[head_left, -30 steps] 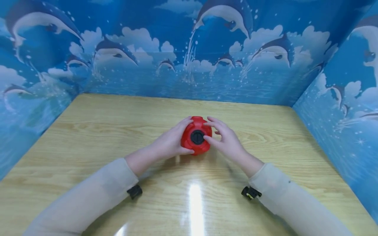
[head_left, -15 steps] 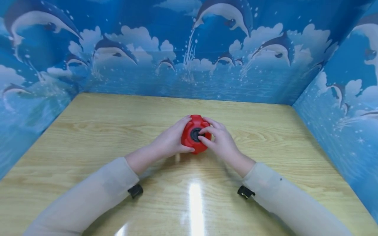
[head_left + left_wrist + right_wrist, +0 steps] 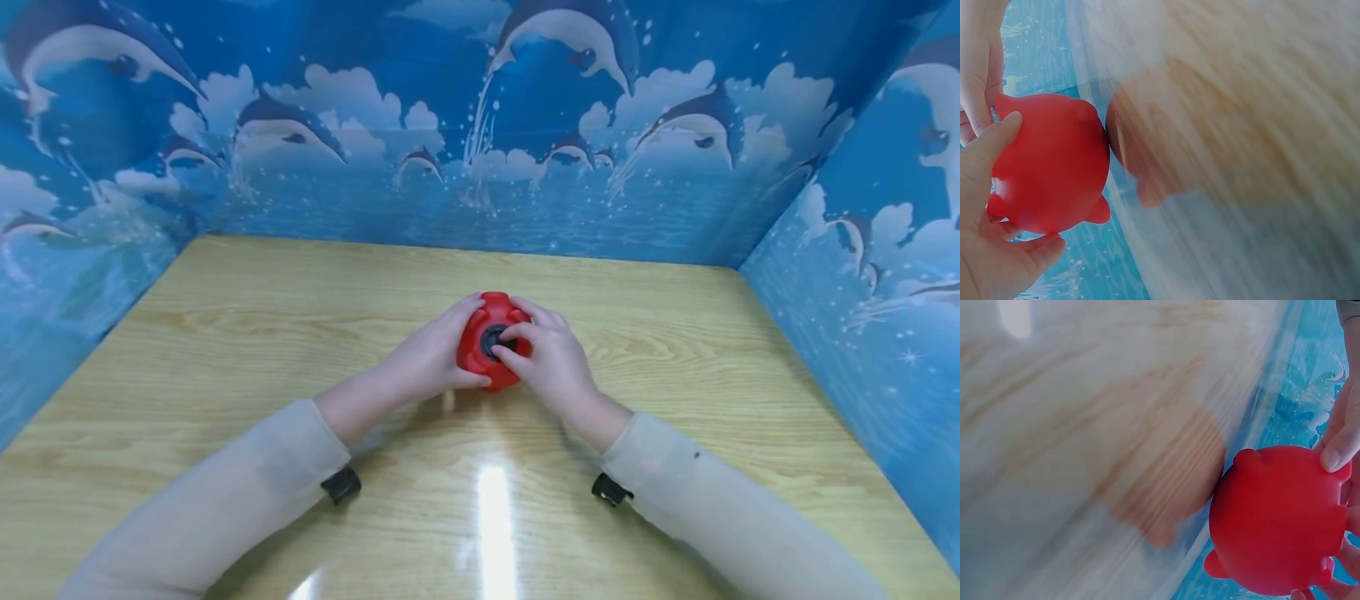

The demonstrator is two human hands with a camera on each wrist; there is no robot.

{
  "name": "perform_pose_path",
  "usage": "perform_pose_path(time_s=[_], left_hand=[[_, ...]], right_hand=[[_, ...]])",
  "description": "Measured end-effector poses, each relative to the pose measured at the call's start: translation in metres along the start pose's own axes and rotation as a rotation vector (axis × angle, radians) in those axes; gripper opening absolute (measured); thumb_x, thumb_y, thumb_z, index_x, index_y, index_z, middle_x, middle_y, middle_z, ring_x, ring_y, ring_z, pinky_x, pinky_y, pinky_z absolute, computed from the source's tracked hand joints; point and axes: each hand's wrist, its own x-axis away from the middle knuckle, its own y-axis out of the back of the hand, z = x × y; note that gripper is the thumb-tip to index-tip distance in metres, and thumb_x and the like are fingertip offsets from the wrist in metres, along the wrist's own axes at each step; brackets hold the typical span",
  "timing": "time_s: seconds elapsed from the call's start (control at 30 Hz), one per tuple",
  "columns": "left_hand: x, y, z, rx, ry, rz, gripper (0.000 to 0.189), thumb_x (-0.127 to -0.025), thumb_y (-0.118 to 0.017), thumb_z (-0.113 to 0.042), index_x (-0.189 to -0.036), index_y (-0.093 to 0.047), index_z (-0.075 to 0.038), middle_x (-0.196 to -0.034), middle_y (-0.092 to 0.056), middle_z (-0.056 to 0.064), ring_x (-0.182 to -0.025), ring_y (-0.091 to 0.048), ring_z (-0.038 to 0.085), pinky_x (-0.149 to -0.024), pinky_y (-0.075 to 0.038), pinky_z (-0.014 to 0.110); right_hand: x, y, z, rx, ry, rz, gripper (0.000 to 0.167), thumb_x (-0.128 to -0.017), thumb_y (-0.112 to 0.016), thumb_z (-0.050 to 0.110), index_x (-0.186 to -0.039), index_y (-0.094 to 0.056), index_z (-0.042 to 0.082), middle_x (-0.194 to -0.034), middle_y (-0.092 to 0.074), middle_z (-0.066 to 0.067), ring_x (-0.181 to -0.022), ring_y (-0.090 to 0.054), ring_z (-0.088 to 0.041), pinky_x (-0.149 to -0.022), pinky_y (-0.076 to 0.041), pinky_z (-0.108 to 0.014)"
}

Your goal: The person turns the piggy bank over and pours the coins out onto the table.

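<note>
Both my hands are on a rounded red object [image 3: 1054,165], which sits near the middle of the wood-grain counter [image 3: 300,325], its curved underside meeting the glossy surface. My left hand [image 3: 426,360] is wrapped round its left side, thumb along the near edge and fingers reaching over the far edge. My right hand [image 3: 557,360] comes in from the other side, thumb and forefinger nipping the round black cap [image 3: 488,345] set in the top, while another finger rests against the red rim at the far right. How firm that pinch is I cannot tell, since my fingers cover part of the cap. The views from my wrists show the red body smooth, with stubby bumps sticking out, and a blurred reflection of it in the counter right beside it. I'm wearing pale sleeves [image 3: 225,492], and a small black device [image 3: 342,486] shows under my left cuff, with a matching black device [image 3: 612,489] under the right. A bright streak of light [image 3: 495,529] lies on the counter nearer to me. Behind and on both sides stands a blue backdrop [image 3: 480,208] printed with leaping dolphins, clouds and water.
</note>
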Motion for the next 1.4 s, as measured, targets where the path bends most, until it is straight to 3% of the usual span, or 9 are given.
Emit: perform_pose_path(time_s=[0.5,0.9,1.13,1.4], left_hand=[[0.000,0.001,0.001,0.002,-0.021,0.003,0.101,-0.070,-0.082,-0.035,-0.147,-0.022,-0.007,-0.145,-0.033,0.009,-0.125,-0.041,0.024,-0.093,-0.046,0.037],[-0.001,0.002,0.001,0.000,-0.038,0.015,0.102,-0.071,-0.081,-0.034,-0.148,-0.020,-0.008,-0.145,-0.034,0.009,-0.125,-0.041,0.024,-0.093,-0.045,0.037],[-0.001,0.002,0.000,-0.013,-0.041,0.027,0.102,-0.071,-0.081,-0.035,-0.148,-0.019,-0.009,-0.145,-0.033,0.008,-0.125,-0.040,0.024,-0.093,-0.045,0.037],[-0.002,0.001,0.001,-0.009,-0.034,0.028,0.101,-0.071,-0.082,-0.034,-0.147,-0.020,-0.009,-0.143,-0.036,0.007,-0.124,-0.041,0.023,-0.092,-0.047,0.037]], right_hand=[[0.000,-0.002,0.000,0.023,0.063,-0.015,0.019,-0.083,-0.071,0.016,-0.099,-0.072,0.005,-0.139,-0.045,-0.006,-0.123,-0.041,-0.027,-0.094,-0.044,-0.038],[-0.002,0.000,-0.005,-0.071,0.076,0.028,0.014,-0.084,-0.069,0.010,-0.097,-0.072,0.006,-0.141,-0.043,-0.006,-0.126,-0.036,-0.028,-0.095,-0.043,-0.041],[-0.003,0.000,-0.009,-0.133,0.040,0.058,0.008,-0.085,-0.069,0.014,-0.092,-0.069,0.011,-0.142,-0.040,-0.006,-0.129,-0.033,-0.027,-0.096,-0.042,-0.042],[-0.005,0.000,-0.011,-0.160,0.030,0.057,0.012,-0.084,-0.070,0.013,-0.095,-0.072,0.010,-0.141,-0.042,-0.006,-0.128,-0.034,-0.027,-0.095,-0.043,-0.042]])
